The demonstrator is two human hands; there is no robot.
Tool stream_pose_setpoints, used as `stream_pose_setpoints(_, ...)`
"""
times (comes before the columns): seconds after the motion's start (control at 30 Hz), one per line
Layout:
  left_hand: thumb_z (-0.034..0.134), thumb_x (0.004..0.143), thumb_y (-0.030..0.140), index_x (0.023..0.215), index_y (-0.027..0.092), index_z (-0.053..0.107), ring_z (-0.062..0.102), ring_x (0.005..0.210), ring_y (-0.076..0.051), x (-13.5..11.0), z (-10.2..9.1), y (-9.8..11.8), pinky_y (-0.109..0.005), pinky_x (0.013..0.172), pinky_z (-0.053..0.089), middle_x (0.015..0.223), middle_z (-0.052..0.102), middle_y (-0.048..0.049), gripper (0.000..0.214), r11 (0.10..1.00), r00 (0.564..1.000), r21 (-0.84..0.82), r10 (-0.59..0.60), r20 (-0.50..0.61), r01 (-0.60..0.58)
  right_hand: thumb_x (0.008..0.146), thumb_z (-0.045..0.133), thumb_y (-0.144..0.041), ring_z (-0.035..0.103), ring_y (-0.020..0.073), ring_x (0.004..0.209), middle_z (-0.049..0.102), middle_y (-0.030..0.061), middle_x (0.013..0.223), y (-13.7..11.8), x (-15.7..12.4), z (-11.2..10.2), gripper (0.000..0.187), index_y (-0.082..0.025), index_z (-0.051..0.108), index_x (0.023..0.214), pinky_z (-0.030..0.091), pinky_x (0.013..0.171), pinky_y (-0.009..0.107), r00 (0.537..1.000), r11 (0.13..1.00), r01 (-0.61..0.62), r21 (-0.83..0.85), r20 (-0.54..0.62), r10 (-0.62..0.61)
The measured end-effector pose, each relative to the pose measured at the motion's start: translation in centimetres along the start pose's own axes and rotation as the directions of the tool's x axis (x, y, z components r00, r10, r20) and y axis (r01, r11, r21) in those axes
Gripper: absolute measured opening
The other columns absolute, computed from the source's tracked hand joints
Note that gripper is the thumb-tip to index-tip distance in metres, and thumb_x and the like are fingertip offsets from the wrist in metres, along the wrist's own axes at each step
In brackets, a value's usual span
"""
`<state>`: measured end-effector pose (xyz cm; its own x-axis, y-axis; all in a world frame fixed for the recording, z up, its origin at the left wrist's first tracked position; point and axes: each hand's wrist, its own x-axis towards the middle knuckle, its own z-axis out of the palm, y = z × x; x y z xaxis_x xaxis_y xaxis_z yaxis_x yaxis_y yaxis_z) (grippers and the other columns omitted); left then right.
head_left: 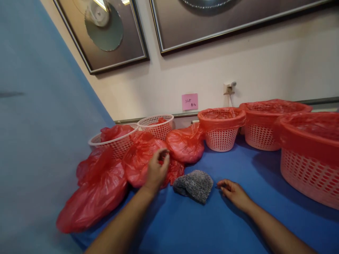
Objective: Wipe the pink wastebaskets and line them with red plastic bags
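Note:
My left hand is raised in front of the red plastic bags, its fingers curved and a gap showing between thumb and forefinger. Nothing shows in it. My right hand hovers low over the blue tabletop with loosely bent fingers, the thumb a little apart, and holds nothing that I can see. Between the two hands lies a crumpled grey speckled cloth, nearest to the right fingertips but apart from them. Just behind the left hand are a filled red plastic bag and another red bag.
A long red bag lies at the left. White perforated baskets stand behind the bags. Along the right are baskets lined with red plastic. A blue cloth covers the table; a pink note hangs on the wall.

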<state>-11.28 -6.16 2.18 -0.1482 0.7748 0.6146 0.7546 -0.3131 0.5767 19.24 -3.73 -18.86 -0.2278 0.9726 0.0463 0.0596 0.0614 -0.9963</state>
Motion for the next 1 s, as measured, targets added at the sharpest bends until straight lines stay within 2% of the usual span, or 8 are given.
stream_pose_setpoints(0.1,0.053,0.095,0.028,0.126,0.015,0.059,0.068,0.104,-0.024,5.9,-6.3,-2.5,-0.04,0.096,0.055,0.123,0.069,-0.0129,0.034,0.979,0.989,0.204,0.006,-0.146,0.024,0.075,0.063,-0.046,0.063,0.019,0.069,0.073,0.0029,0.083,0.1,-0.1,0.0,0.031,-0.023,0.071,0.093,0.054,0.068,0.035,1.0,1.0,-0.001,-0.03,0.005,0.001)
stream_pose_setpoints(0.17,0.055,0.093,0.021,0.128,0.008,0.057,0.065,0.109,-0.026,9.3,-9.8,-3.9,-0.043,0.098,0.053,0.129,0.065,-0.0175,0.037,0.937,0.981,0.342,0.002,-0.194,0.066,0.076,0.062,-0.046,0.064,0.0193,0.07,0.073,0.003,0.084,0.3,-0.1,0.1,0.031,-0.023,0.072,0.094,0.054,0.068,0.035,1.0,0.999,0.003,-0.041,0.006,-0.003)
stream_pose_setpoints(0.23,0.056,0.091,0.015,0.126,0.003,0.058,0.06,0.116,-0.029,11.9,-12.3,-5.1,-0.047,0.106,0.047,0.131,0.064,-0.0197,0.038,0.879,0.981,0.467,-0.002,-0.196,0.095,0.077,0.061,-0.047,0.064,0.0197,0.071,0.073,0.0033,0.085,0.5,0.0,0.2,0.031,-0.023,0.072,0.094,0.054,0.068,0.035,1.0,0.999,0.002,-0.049,0.003,-0.002)
stream_pose_setpoints(0.3,0.058,0.09,0.013,0.125,0.001,0.058,0.056,0.123,-0.032,13.7,-13.8,-6.1,-0.051,0.112,0.04,0.132,0.064,-0.0203,0.037,0.814,0.987,0.572,-0.018,-0.157,0.106,0.078,0.062,-0.046,0.064,0.0202,0.072,0.072,0.0036,0.084,0.6,0.2,0.2,0.03,-0.023,0.072,0.095,0.053,0.068,0.035,1.0,0.999,-0.004,-0.051,0.001,0.004)
stream_pose_setpoints(0.47,0.069,0.085,0.02,0.113,0.003,0.063,0.056,0.122,-0.042,16.1,-14.7,-8.8,-0.056,0.104,0.043,0.126,0.067,-0.0238,0.034,0.647,0.986,0.749,-0.155,-0.058,0.145,0.077,0.062,-0.047,0.061,0.019,0.068,0.071,0.0028,0.082,0.3,0.3,0.2,0.03,-0.023,0.072,0.092,0.053,0.067,0.035,1.0,0.999,-0.009,-0.038,-0.016,0.008)
stream_pose_setpoints(0.67,0.073,0.077,0.02,0.079,0.013,0.063,0.067,0.095,-0.034,17.4,-14.9,-11.4,-0.047,0.089,0.05,0.084,0.073,-0.0141,0.012,0.504,0.941,0.842,-0.339,-0.012,0.192,0.077,0.063,-0.049,0.061,0.0185,0.067,0.073,0.0039,0.087,0.1,0.2,0.3,0.031,-0.024,0.072,0.093,0.053,0.064,0.034,0.999,0.999,-0.032,-0.011,-0.019,0.032)
stream_pose_setpoints(0.87,0.067,0.082,0.017,0.08,0.012,0.064,0.067,0.087,-0.03,17.4,-15.0,-11.7,-0.043,0.083,0.053,0.082,0.073,-0.0121,0.006,0.485,0.938,0.854,-0.348,-0.009,0.188,0.077,0.062,-0.044,0.059,0.0177,0.066,0.07,0.0023,0.083,0.4,0.2,0.4,0.027,-0.024,0.073,0.092,0.051,0.063,0.032,0.999,0.999,-0.034,0.027,0.007,0.034)
stream_pose_setpoints(1.0,0.064,0.084,0.012,0.094,0.006,0.066,0.065,0.102,-0.034,18.0,-14.2,-10.4,-0.048,0.092,0.051,0.101,0.073,-0.0163,0.012,0.545,0.975,0.826,-0.219,-0.024,0.143,0.08,0.06,-0.04,0.058,0.0173,0.067,0.07,0.0018,0.082,0.6,0.2,0.3,0.025,-0.024,0.073,0.093,0.049,0.064,0.032,0.999,0.999,-0.033,0.009,0.029,0.032)
